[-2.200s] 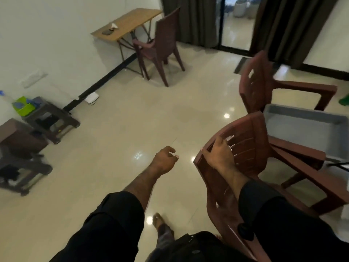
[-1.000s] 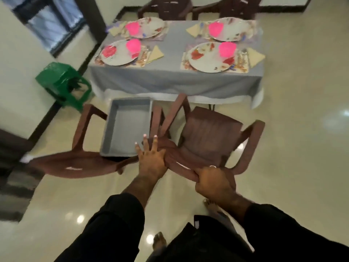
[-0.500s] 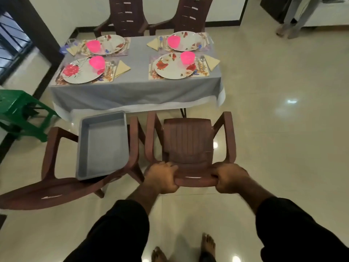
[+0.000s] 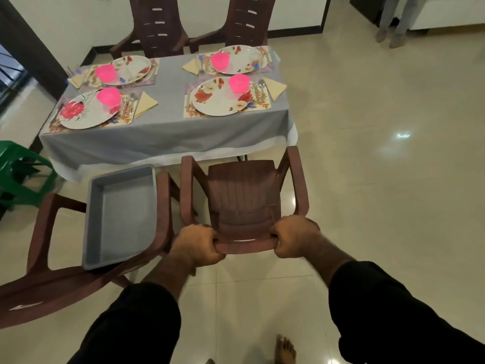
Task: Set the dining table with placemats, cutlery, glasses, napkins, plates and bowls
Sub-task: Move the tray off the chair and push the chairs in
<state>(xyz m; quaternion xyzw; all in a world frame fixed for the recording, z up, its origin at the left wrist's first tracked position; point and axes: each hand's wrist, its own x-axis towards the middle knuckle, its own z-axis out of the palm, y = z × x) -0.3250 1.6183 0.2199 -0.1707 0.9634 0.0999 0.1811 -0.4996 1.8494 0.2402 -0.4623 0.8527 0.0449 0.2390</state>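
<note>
Grey cloth covers the desk [image 4: 168, 137], on which four places appear laid: each has a patterned placemat, a flowered plate such as the near-right plate [image 4: 217, 99], a pink bowl [image 4: 238, 84] resting on the plate, a folded yellow napkin [image 4: 274, 88] just beside it, and cutlery [image 4: 258, 86] between plate and napkin. Glasses cannot be picked out with confidence; something clear may stand at the far places, but it is too small to tell. By this evidence the laying itself is judged nearly or wholly done, with seating as the remaining work. Both hands hold the top rail of a brown plastic chair [image 4: 244, 195] that faces the near edge of the desk, the left hand [image 4: 196, 245] curled round its left corner and the right hand [image 4: 295, 236] round its right corner. A second chair [image 4: 65, 274], to the left and turned askew, carries an empty grey tray [image 4: 120, 214] on its seat. Two further chairs stand at the far side against the white wall. Glossy cream floor tiles [image 4: 380, 166] reflect ceiling lights; a green stool [image 4: 18, 177] stands at the left, and another person's legs [image 4: 391, 19] show at top right.
</note>
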